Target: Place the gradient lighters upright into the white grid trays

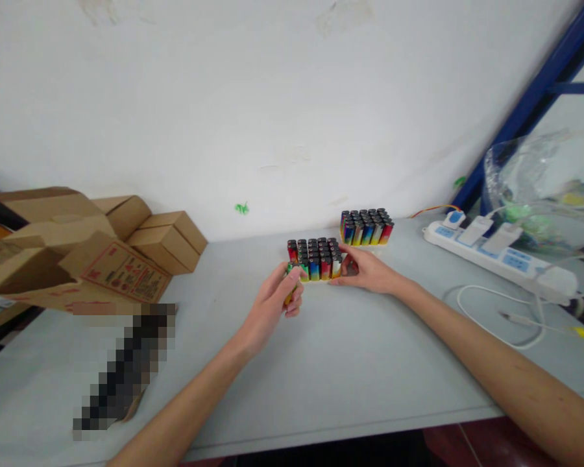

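Upright cigarette lighters (pixel 314 269) with black tops and multicoloured bodies stand in a tight block of rows on the table. At the block's front left corner, my left hand (pixel 278 293) is closed round a single lighter (pixel 289 297) with green and yellow on its body, partly covered by my thumb and fingers. My right hand (pixel 363 269) grips the right end of the block, its thumb low at the front and its fingers round the side. Behind and to the right, close to the wall, stands a second block of similar lighters (pixel 367 227).
Cardboard boxes (pixel 168 240) stand at the left, one with open flaps. Nearer lies a dark pixelated object (pixel 124 370). A white power strip (pixel 501 256) with plugs and a looped white cable (pixel 467 318) is on the right, before a clear plastic bag (pixel 520 175).
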`<state>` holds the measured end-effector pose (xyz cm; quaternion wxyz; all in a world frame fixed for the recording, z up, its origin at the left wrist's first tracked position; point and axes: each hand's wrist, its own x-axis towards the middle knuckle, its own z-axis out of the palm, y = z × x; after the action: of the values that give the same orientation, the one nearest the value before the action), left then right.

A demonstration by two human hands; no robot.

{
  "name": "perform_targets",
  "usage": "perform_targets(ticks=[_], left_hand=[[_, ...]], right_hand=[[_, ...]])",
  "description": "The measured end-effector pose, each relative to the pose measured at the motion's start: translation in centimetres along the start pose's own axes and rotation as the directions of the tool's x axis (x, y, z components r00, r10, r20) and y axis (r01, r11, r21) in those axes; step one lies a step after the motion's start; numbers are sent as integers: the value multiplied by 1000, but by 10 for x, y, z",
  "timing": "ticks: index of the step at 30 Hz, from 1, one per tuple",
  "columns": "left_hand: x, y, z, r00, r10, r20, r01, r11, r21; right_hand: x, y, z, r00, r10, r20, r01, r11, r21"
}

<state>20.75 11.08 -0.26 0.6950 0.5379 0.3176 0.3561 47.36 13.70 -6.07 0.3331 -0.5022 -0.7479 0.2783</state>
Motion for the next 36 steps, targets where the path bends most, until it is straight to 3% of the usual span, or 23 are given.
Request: perform_targets(ticks=[3,7,16,28,33,36], left_hand=[[3,-7,-4,997,77,-31,-67,970,235],[2,-11,-8,983,164,-86,-99,858,503],[-7,-5,-4,971,218,-102,-75,678,731],[-9,-4,-1,971,216,-98,-61,626,777],[-10,-3,-8,967,236,-90,-95,669,737],[-6,-1,-18,966,246,-84,-146,780,608]], right_hand=[[0,-1,0,1000,15,9,-15,1000,-4],[-1,-1,0,999,38,10,-38,999,-16],[-1,2,-1,1000,23,12,-23,998,-50],[-1,-1,-1,1000,19,8,-19,999,-41],[-1,1,-1,1000,18,11,-17,999,-39],[-1,1,0,1000,2,5,-2,999,-32]])
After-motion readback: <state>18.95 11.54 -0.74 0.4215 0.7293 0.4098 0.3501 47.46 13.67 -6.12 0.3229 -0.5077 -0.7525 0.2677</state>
